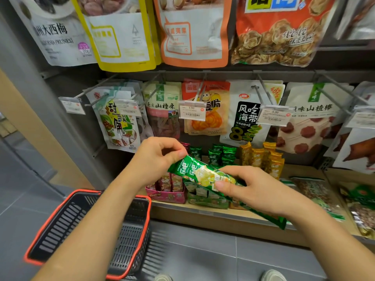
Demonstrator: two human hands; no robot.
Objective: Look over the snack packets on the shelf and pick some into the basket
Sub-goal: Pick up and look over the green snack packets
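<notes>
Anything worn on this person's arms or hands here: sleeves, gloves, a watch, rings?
Nothing worn shows. The left hand and right hand are bare, with no gloves or rings. Both forearms are bare to the frame's edge, with no sleeve, watch or bracelet in view. Nails on the fingers look short and unpainted.

Long green snack packet [194,169]: glossy, white characters, chip picture. It lies tilted, upper end pinched in my left hand [156,157], lower end running under my right hand [255,189], just off the shelf [300,169] front. Matching green packets [221,155] stand upright behind. Basket [129,240]: black mesh, red rim, below my left forearm.
</notes>
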